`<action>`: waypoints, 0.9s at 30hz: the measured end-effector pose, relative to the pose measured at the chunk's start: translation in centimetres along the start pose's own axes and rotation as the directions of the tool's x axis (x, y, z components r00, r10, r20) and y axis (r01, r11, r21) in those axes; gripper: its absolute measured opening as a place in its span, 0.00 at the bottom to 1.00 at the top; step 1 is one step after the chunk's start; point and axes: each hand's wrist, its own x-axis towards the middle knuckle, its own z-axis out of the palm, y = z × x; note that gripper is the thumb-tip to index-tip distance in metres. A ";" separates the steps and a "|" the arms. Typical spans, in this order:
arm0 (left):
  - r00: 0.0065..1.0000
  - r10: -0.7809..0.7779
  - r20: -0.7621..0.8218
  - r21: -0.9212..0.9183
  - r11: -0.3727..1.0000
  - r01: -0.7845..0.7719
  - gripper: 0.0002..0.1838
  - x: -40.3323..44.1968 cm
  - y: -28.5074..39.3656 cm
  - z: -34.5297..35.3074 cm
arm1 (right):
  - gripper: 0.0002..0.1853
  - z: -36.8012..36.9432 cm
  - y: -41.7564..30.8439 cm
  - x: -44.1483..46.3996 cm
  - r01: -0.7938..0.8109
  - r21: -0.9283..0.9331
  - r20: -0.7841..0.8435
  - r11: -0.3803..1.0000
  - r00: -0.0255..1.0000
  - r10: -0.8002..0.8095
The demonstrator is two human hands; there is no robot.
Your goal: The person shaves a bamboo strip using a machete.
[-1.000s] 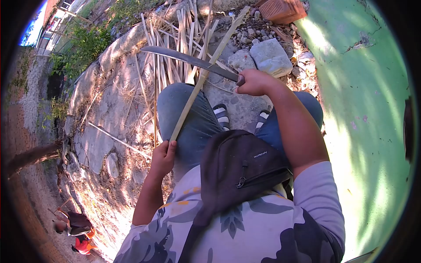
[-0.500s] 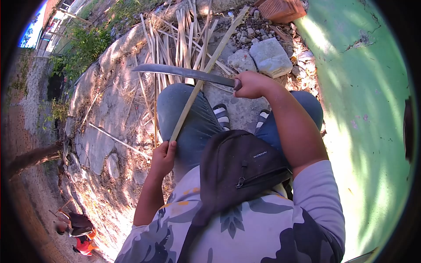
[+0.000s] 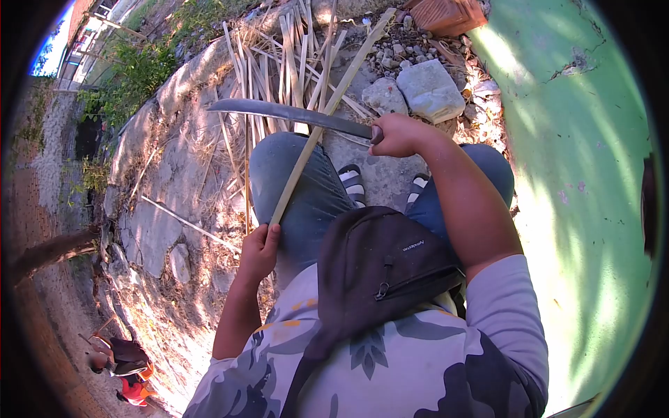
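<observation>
My left hand (image 3: 260, 249) is closed round the lower end of a long pale bamboo strip (image 3: 300, 167), which slants up and right over my left knee. My right hand (image 3: 398, 135) grips the handle of a long curved machete (image 3: 279, 111). Its blade points left and crosses the strip above the knee; whether the two touch is hard to tell. Beyond the knee lies a loose pile of split bamboo strips (image 3: 293, 66) on the ground.
Pale stone blocks (image 3: 431, 90) and gravel lie ahead, beside an orange-red brick (image 3: 448, 15). A green wall (image 3: 578, 209) runs along the right. A thin stick (image 3: 189, 224) lies on the left. Other people (image 3: 124, 366) are at the lower left.
The machete blade has swung down toward me and lies more level across the strip. My right hand has shifted slightly; my left hand and the strip have hardly moved.
</observation>
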 end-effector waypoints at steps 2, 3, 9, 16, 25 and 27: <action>1.000 -0.001 -0.001 0.001 1.000 0.001 0.25 0.0 0.1 0.0 | 0.17 0.0 -0.1 0.0 -0.005 0.003 0.005 1.000 1.000 0.005; 1.000 -0.012 0.002 -0.011 1.000 0.012 0.24 0.0 -0.1 0.0 | 0.17 -0.1 -0.1 0.0 -0.008 0.004 0.007 1.000 1.000 0.008; 1.000 -0.023 0.007 -0.031 0.999 0.023 0.24 0.1 -0.7 0.0 | 0.19 -0.7 -0.4 -0.2 -0.001 -0.021 0.019 1.000 1.000 0.002; 1.000 -0.025 0.013 -0.038 0.999 0.026 0.24 0.1 -0.5 0.0 | 0.21 -0.6 -0.7 -0.5 -0.009 -0.001 0.012 1.000 1.000 0.009; 0.999 -0.040 0.022 -0.047 0.998 0.041 0.24 0.1 -0.9 -0.1 | 0.21 -0.1 0.0 0.0 0.011 0.022 0.019 1.000 1.000 -0.012; 0.999 -0.034 0.020 -0.036 0.999 0.034 0.24 0.2 -1.1 -0.1 | 0.21 0.0 0.2 0.0 0.046 0.020 0.002 0.999 0.999 -0.046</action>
